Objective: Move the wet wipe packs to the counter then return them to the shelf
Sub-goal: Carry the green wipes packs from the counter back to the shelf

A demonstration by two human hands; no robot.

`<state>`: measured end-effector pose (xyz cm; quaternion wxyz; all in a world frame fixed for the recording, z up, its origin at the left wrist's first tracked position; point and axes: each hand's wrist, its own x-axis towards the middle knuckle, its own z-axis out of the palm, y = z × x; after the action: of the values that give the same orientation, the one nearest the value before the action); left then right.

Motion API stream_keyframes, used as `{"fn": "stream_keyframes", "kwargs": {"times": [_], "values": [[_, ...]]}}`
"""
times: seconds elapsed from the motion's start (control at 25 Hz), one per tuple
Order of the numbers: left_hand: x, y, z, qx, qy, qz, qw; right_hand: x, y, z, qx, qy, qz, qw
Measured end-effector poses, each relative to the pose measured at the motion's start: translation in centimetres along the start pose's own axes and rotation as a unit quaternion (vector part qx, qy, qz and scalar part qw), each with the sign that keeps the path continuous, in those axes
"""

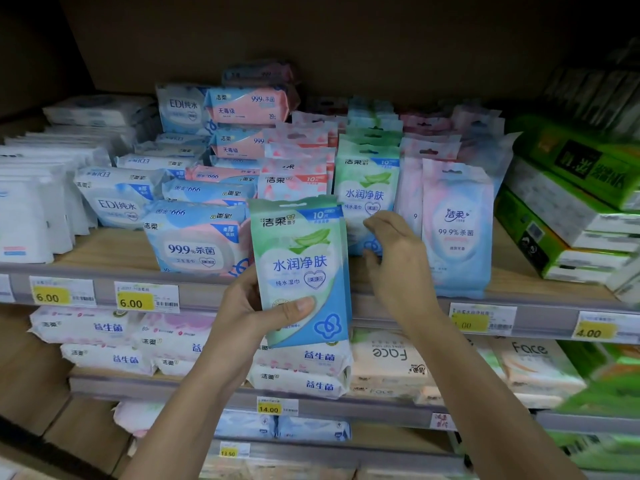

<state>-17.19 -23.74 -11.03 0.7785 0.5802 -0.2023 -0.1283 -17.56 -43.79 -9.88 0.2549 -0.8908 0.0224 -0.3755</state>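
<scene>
Centre frame, off the grey shelf lip (pixel 201 289), left hand (pixel 247 311) grips green-blue plastic wipe pack (pixel 301 265); right hand (pixel 398 261) curls at crowded shelved packs (pixel 367 188), grip unclear.

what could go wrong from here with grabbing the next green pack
1. The left hand grips the held green pack only at its lower end, thumb across the front; adding another could let it slip.
2. The right hand works at the front of the upright green row; pulling one out may tip those behind, or bump the pink and blue pack standing close beside it near the shelf edge.
</scene>
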Motion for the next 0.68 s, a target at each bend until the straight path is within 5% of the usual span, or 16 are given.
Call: {"fn": "stream_keyframes", "kwargs": {"times": [0.12, 0.24, 0.4, 0.68], "values": [[0.6, 0.5, 1.2, 0.005, -0.001, 0.009, 1.0, -0.9, -1.1, -3.0, 0.255, -0.069, 0.135, 0.955], [1.8, 1.2, 3.2, 0.017, -0.015, 0.036, 0.999, -2.2, -1.9, -6.0, 0.386, -0.106, 0.149, 0.904], [3.6, 1.3, 6.2, 0.047, 0.012, 0.104, 0.993, -1.7, -1.5, -6.7, 0.323, -0.053, 0.135, 0.935], [4.9, -0.2, 8.1, 0.27, 0.115, 0.207, 0.933, -0.8, -0.4, -5.1, 0.259, 0.005, 0.153, 0.954]]}}
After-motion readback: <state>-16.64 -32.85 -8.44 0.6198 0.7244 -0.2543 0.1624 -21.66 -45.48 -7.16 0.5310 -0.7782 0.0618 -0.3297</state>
